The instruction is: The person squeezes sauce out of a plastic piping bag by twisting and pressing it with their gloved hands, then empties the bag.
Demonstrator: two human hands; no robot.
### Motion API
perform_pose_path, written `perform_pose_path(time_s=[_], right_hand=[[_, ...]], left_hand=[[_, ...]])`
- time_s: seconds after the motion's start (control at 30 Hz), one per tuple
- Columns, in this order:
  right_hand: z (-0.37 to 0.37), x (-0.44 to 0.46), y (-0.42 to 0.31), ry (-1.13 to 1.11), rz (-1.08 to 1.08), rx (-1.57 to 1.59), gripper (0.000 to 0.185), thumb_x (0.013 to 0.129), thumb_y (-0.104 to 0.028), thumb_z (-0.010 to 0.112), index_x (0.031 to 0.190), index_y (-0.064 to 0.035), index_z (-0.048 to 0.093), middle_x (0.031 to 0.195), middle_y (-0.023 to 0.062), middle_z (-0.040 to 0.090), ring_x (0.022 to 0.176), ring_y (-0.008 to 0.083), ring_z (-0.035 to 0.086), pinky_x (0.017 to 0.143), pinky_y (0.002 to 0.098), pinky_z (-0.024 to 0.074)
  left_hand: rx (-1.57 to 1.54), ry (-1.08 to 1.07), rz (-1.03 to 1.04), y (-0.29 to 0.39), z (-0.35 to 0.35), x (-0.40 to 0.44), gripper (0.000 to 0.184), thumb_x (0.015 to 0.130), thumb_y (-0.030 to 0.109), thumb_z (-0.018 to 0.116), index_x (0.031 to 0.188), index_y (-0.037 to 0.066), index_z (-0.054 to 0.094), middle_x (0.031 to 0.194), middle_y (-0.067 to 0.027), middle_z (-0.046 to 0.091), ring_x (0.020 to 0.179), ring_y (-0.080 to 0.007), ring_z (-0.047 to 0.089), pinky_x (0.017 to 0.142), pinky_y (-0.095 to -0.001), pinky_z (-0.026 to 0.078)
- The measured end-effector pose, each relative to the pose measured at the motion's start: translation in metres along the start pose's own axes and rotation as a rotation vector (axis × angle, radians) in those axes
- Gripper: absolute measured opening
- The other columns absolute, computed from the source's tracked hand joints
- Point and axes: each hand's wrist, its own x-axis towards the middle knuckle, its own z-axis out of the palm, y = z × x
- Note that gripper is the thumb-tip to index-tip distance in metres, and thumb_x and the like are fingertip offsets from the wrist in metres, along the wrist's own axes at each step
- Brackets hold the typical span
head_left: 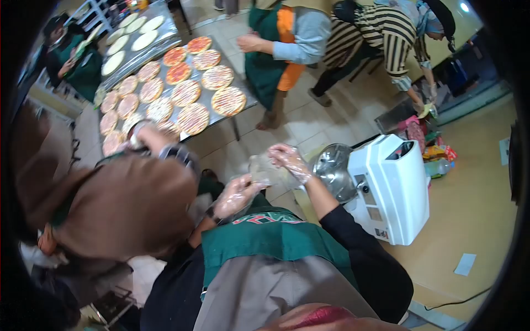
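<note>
Both my hands wear clear plastic gloves and are held in front of my green apron (276, 234). A thin, see-through piece of plastic (260, 170) shows between them; its exact kind is hard to make out. My left hand (236, 197) is closed on the lower edge of this plastic. To the right and slightly higher, my right hand (290, 163) has its fingers curled together beside the plastic. Whether those fingers grip it is unclear. The metal bowl (334, 171) of a white mixer (389, 190) is close to my right hand.
A metal table (243, 91) bears several topped pizza rounds (193, 118); plain dough rounds (144, 39) lie on a tray behind. At my left, a person in a brown head covering (127, 204) reaches over the pizzas. Other people stand beyond. Bottles and packets (439, 165) lie right of the mixer.
</note>
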Motion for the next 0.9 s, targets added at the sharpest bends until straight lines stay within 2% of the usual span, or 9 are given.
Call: perform_pose_path(time_s=[0.03,0.1,0.17,0.23,0.4,0.63,0.7,0.83,0.9], right_hand=[[-0.007,0.018,-0.006,-0.055,-0.005,-0.011,0.025,0.085,-0.03,0.065,0.097,-0.008,0.061,0.083,-0.0013,0.061,0.069,0.0054,0.056,0.06,0.0212,0.0464],[-0.026,0.068,-0.008,-0.054,-0.008,-0.174,0.022,0.085,-0.027,0.066,0.097,-0.0086,0.061,0.081,-0.0019,0.06,0.066,0.0048,0.055,0.056,0.0202,0.046],[-0.045,0.109,-0.013,-0.104,0.038,-0.115,0.019,0.084,-0.024,0.066,0.096,-0.009,0.061,0.079,-0.0025,0.059,0.063,0.0044,0.054,0.052,0.0193,0.0449],[-0.057,0.136,-0.033,-0.116,0.063,-0.134,0.013,0.083,-0.021,0.066,0.087,-0.009,0.063,0.069,-0.0042,0.056,0.056,0.0039,0.052,0.048,0.02,0.0444],[-0.078,0.199,-0.078,-0.131,0.057,-0.221,0.012,0.083,-0.02,0.065,0.084,-0.0078,0.063,0.068,-0.0033,0.057,0.056,0.0044,0.053,0.05,0.0203,0.0453],[-0.123,0.288,-0.138,-0.256,-0.055,-0.419,0.017,0.085,-0.023,0.064,0.091,-0.0071,0.065,0.076,-0.0019,0.06,0.064,0.0066,0.055,0.057,0.0222,0.0472],[-0.143,0.313,-0.161,-0.199,-0.111,-0.449,0.013,0.082,-0.019,0.065,0.084,-0.007,0.065,0.071,-0.0017,0.061,0.06,0.0066,0.055,0.057,0.0242,0.0475],[-0.211,0.388,-0.178,-0.249,-0.191,-0.365,0.015,0.083,-0.021,0.066,0.091,-0.0084,0.065,0.078,-0.0024,0.062,0.066,0.0064,0.056,0.059,0.0227,0.0463],[-0.24,0.414,-0.215,-0.261,-0.051,-0.278,0.014,0.085,-0.021,0.064,0.093,-0.0094,0.064,0.08,-0.0035,0.061,0.068,0.0065,0.056,0.06,0.0221,0.0462]], left_hand=[[0.021,0.033,-0.006,-0.006,-0.009,0.012,0.026,0.087,0.014,0.056,0.107,-0.002,0.06,0.098,-0.0063,0.062,0.089,-0.0149,0.055,0.081,-0.0291,0.043],[0.186,0.103,0.262,0.019,-0.021,0.03,0.026,0.088,0.015,0.055,0.106,-0.003,0.06,0.103,-0.0085,0.061,0.096,-0.0155,0.054,0.089,-0.0296,0.039],[0.227,0.151,0.346,0.031,-0.032,0.057,0.026,0.088,0.015,0.055,0.107,-0.002,0.06,0.104,-0.0089,0.061,0.097,-0.0165,0.054,0.089,-0.0301,0.039],[0.125,0.195,0.179,0.041,-0.042,0.082,0.026,0.088,0.015,0.055,0.107,-0.002,0.06,0.105,-0.0093,0.061,0.098,-0.0175,0.054,0.089,-0.0306,0.04],[-0.032,0.355,-0.039,0.061,-0.054,0.14,0.026,0.089,0.014,0.055,0.109,-0.001,0.059,0.107,-0.0103,0.061,0.099,-0.02,0.055,0.09,-0.0318,0.04],[-0.073,0.559,-0.171,0.084,-0.071,0.233,0.026,0.089,0.014,0.055,0.112,0.001,0.059,0.109,-0.0114,0.06,0.101,-0.0231,0.056,0.091,-0.0333,0.04],[-0.201,0.466,-0.079,0.08,-0.075,0.273,0.027,0.09,0.013,0.055,0.113,0.0,0.058,0.11,-0.01,0.06,0.101,-0.02,0.055,0.092,-0.0332,0.04],[-0.51,0.421,-0.115,0.119,-0.071,0.369,0.024,0.09,0.014,0.056,0.109,-0.001,0.06,0.103,-0.0076,0.063,0.096,-0.0172,0.056,0.085,-0.0321,0.044],[0.111,0.409,0.128,0.112,-0.08,0.432,0.025,0.092,0.021,0.053,0.098,0.0,0.063,0.085,-0.0105,0.064,0.077,-0.0191,0.058,0.072,-0.0326,0.046]])
